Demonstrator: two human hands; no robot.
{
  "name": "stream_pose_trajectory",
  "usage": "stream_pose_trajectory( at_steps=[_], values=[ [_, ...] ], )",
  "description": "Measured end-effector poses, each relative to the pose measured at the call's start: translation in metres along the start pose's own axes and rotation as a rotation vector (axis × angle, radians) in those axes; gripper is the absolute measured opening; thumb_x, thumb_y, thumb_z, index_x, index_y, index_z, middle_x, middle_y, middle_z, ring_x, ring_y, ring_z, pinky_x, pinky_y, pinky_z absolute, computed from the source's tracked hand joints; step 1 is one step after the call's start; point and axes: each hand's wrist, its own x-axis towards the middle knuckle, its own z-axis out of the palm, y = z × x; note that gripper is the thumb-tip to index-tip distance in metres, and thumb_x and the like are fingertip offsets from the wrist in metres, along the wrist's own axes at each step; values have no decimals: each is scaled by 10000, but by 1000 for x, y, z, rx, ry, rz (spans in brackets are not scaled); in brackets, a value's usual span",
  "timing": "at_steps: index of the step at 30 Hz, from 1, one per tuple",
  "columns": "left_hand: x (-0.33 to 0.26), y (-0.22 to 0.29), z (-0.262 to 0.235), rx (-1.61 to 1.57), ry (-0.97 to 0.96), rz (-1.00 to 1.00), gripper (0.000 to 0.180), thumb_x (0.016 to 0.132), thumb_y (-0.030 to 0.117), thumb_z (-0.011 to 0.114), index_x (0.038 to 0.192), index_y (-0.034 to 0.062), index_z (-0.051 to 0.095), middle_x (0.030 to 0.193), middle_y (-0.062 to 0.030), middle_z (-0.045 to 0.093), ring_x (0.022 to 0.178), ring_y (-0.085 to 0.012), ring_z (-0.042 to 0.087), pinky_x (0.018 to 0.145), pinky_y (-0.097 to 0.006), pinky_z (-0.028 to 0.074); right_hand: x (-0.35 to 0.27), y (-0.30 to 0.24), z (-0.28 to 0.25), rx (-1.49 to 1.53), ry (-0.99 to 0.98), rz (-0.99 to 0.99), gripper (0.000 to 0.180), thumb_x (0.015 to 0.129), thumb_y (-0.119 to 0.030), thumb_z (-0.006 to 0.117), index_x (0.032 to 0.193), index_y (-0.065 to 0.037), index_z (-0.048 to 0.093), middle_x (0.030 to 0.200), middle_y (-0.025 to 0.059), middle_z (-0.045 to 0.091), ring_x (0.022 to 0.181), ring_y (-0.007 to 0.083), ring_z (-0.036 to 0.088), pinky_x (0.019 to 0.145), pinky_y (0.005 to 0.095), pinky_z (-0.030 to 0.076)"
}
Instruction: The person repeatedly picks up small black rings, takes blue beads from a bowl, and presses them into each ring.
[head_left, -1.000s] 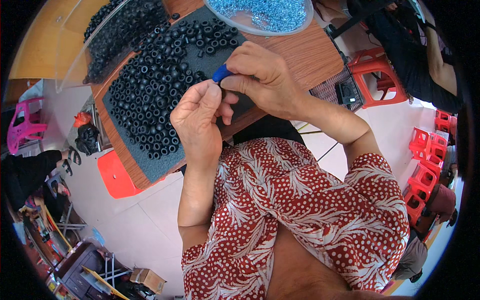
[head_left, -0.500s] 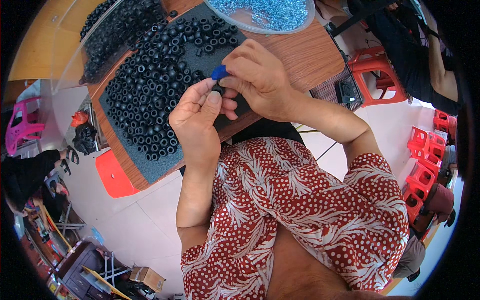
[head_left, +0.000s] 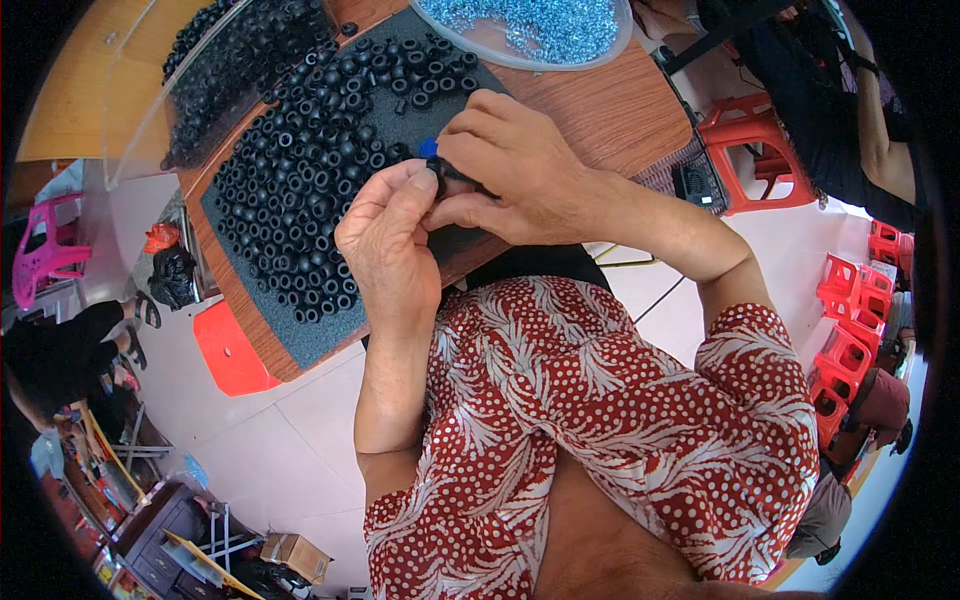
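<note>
Left hand [head_left: 385,240]: fingers curled, thumb tip pressed onto a small black rubber ring [head_left: 437,186], pinched against the right hand. Right hand [head_left: 505,165]: fingers bent over the same ring from the other side, closed on it; a small blue piece [head_left: 428,148] shows just above the ring at the fingertips, what it is cannot be told. Both hands meet over the near edge of a dark foam mat [head_left: 310,340].

Mat carries many loose black rubber rings [head_left: 300,190], lying flat, packed close together. Mat lies on a wooden table [head_left: 610,110]. Far left: clear plastic tray [head_left: 150,110] heaped with more black rings. Far side, top: clear bowl [head_left: 600,45] of small blue-silver metal parts. Red plastic stool [head_left: 750,150] right of table.
</note>
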Motion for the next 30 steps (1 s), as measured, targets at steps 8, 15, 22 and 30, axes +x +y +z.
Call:
stream_pose_trajectory(
  at_steps=[8,15,22,30],
  values=[
    [3,-3,-10,198,-13,-9,167,870,76,520,926,-64,590,789,-87,625,687,-153,610,670,-293,516,6,9,0,-256,-162,-229,249,613,-242,650,630,-34,515,613,93,511,656,246,491,578,343,381],
    [-3,-2,-13,85,-144,-127,254,918,147,487,928,-87,584,790,-134,645,659,-162,621,632,-259,510,4,12,-3,-221,-113,-242,214,635,-213,616,602,-44,487,593,95,501,620,242,487,562,341,386],
    [-10,-3,-7,278,-96,-35,289,938,178,454,908,-83,576,754,-132,633,604,-184,609,573,-282,515,6,11,-8,-229,-246,-355,244,601,-244,618,566,-47,479,588,83,506,603,235,508,528,342,378],
    [-13,-4,4,208,-42,-71,293,941,185,457,834,-60,576,672,-79,597,559,-141,585,524,-247,487,7,5,-12,-271,-337,-372,206,593,-164,590,644,-27,445,619,86,444,589,222,431,527,333,358]
  ],
)
